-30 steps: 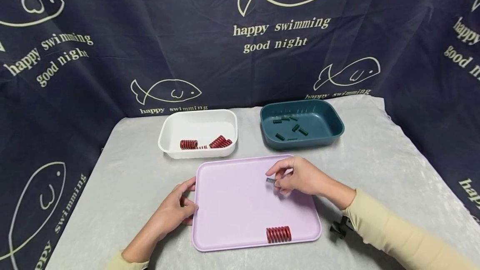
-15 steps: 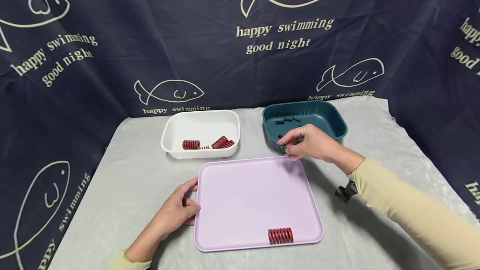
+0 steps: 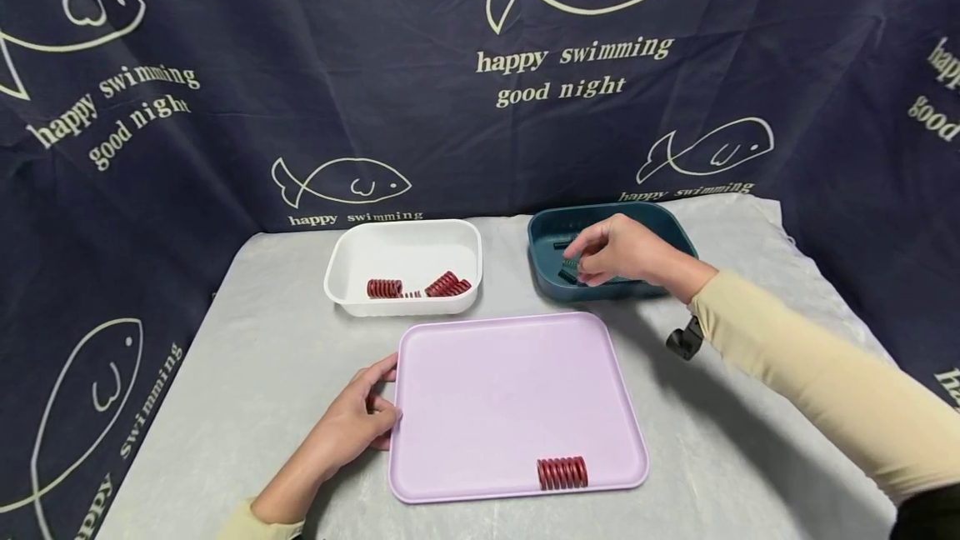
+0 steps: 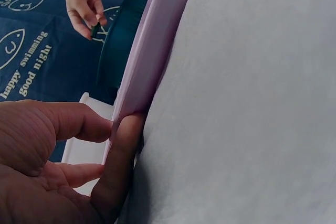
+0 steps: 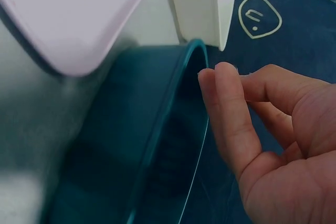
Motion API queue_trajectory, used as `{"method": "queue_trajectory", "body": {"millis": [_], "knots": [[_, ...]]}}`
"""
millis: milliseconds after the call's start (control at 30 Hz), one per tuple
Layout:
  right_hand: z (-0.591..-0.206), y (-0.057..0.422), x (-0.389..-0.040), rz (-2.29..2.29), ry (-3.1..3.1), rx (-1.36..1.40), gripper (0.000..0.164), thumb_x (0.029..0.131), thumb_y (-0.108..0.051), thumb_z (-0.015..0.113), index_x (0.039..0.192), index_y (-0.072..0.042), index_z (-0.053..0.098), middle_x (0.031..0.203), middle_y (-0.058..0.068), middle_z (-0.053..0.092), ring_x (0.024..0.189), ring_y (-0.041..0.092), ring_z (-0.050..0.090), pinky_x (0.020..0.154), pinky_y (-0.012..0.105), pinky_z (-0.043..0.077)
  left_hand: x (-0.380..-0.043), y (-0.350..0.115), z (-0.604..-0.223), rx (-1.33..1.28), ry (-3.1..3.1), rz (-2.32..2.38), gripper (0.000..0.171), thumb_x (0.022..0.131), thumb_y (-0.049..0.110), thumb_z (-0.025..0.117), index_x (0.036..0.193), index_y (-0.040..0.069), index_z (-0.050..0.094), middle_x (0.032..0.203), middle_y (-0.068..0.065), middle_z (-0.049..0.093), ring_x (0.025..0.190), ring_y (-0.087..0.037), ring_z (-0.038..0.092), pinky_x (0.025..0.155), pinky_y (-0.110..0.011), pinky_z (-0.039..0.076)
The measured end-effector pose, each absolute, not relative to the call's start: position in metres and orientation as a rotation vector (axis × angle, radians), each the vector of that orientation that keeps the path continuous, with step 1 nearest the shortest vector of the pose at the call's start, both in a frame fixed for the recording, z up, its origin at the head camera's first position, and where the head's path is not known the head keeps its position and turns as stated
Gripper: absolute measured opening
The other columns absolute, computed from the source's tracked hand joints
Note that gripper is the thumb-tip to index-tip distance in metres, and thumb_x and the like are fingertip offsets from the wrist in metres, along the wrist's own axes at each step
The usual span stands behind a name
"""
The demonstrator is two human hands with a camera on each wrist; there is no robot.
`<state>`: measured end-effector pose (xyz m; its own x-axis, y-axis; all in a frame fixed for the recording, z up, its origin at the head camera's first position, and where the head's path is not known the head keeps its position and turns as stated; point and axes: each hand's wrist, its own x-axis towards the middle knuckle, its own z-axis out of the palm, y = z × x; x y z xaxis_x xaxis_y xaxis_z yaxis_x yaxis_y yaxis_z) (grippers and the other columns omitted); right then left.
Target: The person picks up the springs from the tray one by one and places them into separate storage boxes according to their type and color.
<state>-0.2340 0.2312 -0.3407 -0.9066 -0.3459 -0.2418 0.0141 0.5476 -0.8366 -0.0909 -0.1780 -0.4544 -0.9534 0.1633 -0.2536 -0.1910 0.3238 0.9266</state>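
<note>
My left hand (image 3: 352, 415) grips the left rim of a lilac tray (image 3: 495, 390); in the left wrist view its digits (image 4: 79, 121) lie on both sides of that rim. A red coil spring (image 3: 562, 472) lies on the tray near its front edge. Above the dark teal bin (image 3: 540, 269), my right hand (image 3: 626, 252) pinches a small dark green coil spring (image 4: 95, 31) in its fingertips. Further green springs (image 3: 567, 276) lie inside this bin, partly covered by the hand. The right wrist view shows that hand (image 5: 283, 129) beside the bin's rim, its spring hidden.
A white bin (image 3: 337, 269) at the back left holds several red springs (image 3: 385, 288). All stand on a table with a pale grey cloth (image 3: 262, 340). A dark blue curtain (image 3: 420, 123) printed with fish hangs right behind the bins.
My right hand has carried the green spring from over the tray, back and up to the teal bin. The left hand has stayed at the tray's rim.
</note>
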Motion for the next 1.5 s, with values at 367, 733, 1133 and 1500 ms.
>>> {"method": "queue_trajectory", "body": {"millis": [367, 733, 1133, 1500], "knots": [[-0.339, 0.237, -0.263, -1.235, 2.452, -0.227, 0.028, 0.095, 0.008, 0.061, 0.122, 0.01, 0.068, 0.114, 0.024, 0.07, 0.09, 0.028, 0.074, 0.085, 0.044, 0.064, -0.092, -0.178, -0.456, -0.027, 2.306, 1.656, 0.08, 0.083, -0.012, 0.064, 0.157, 0.008, 0.041, 0.137, -0.015, 0.046, 0.083, -0.021, 0.059, 0.051, -0.037, 0.062], [-0.34, 0.244, -0.293, -1.227, 2.457, -0.189, 0.031, 0.088, 0.014, 0.063, 0.119, 0.016, 0.066, 0.099, 0.021, 0.067, 0.08, 0.026, 0.073, 0.074, 0.04, 0.066, -0.093, -0.178, -0.458, -0.015, 2.295, 1.658, 0.08, 0.083, -0.012, 0.064, 0.157, 0.007, 0.041, 0.137, -0.015, 0.045, 0.084, -0.022, 0.059, 0.052, -0.038, 0.062], [-0.348, 0.237, -0.315, -1.124, 2.424, -0.172, 0.028, 0.088, 0.017, 0.061, 0.115, 0.017, 0.067, 0.113, 0.028, 0.066, 0.081, 0.03, 0.073, 0.072, 0.041, 0.066, -0.094, -0.18, -0.455, -0.001, 2.296, 1.66, 0.08, 0.084, -0.013, 0.065, 0.157, 0.005, 0.039, 0.14, -0.015, 0.044, 0.085, -0.022, 0.059, 0.051, -0.038, 0.062], [-0.36, 0.233, -0.331, -0.98, 2.389, -0.181, 0.027, 0.086, 0.017, 0.06, 0.112, 0.016, 0.068, 0.112, 0.027, 0.066, 0.078, 0.026, 0.072, 0.073, 0.04, 0.066, -0.096, -0.181, -0.455, -0.009, 2.293, 1.659, 0.08, 0.084, -0.013, 0.064, 0.158, 0.006, 0.039, 0.139, -0.015, 0.044, 0.086, -0.022, 0.059, 0.052, -0.038, 0.062]]}}
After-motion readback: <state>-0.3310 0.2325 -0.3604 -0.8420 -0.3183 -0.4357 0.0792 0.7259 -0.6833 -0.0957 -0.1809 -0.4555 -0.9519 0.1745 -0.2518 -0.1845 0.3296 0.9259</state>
